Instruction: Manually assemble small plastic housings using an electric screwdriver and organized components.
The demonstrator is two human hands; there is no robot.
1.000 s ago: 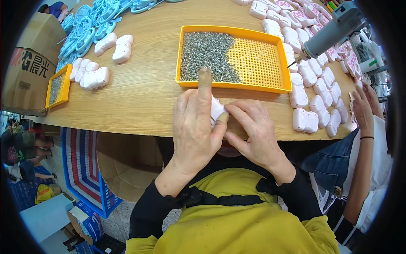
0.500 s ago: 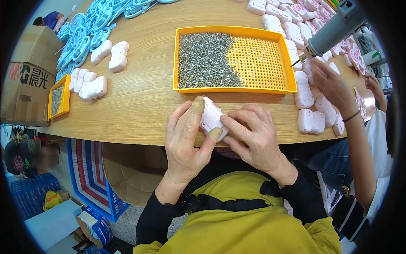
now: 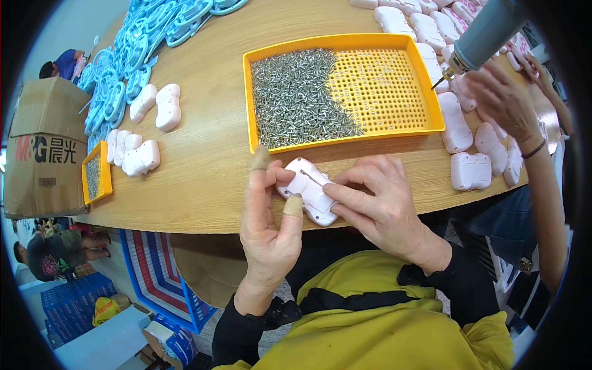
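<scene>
A pale pink plastic casing [image 3: 311, 196], shaped like a game controller with small screw holes, sits near the table's front edge. My right hand [image 3: 388, 206] grips its right side, thumb and fingers closed on it. At its left end is my left hand [image 3: 268, 231], with index finger and thumb spread apart. Tan coverings wrap those two fingertips, and another finger touches the casing's edge. Just beyond lies a yellow tray [image 3: 370, 137]. Loose silver screws [image 3: 296, 98] heap its left part; its right part shows a perforated bed with screws in some holes.
A grey power screwdriver [image 3: 487, 37] hangs at upper right, near a co-worker's blurred hand [image 3: 502, 102]. Pink casings [image 3: 470, 171] crowd the right side. On the left are more casings [image 3: 168, 108], light-blue plastic parts [image 3: 114, 102], a small yellow screw tray [image 3: 105, 172] and a cardboard box [image 3: 46, 154].
My left index finger has lifted off the casing and the left hand has opened. The casing shows more fully, still in my right hand. The view has shifted; the co-worker's hand has moved.
</scene>
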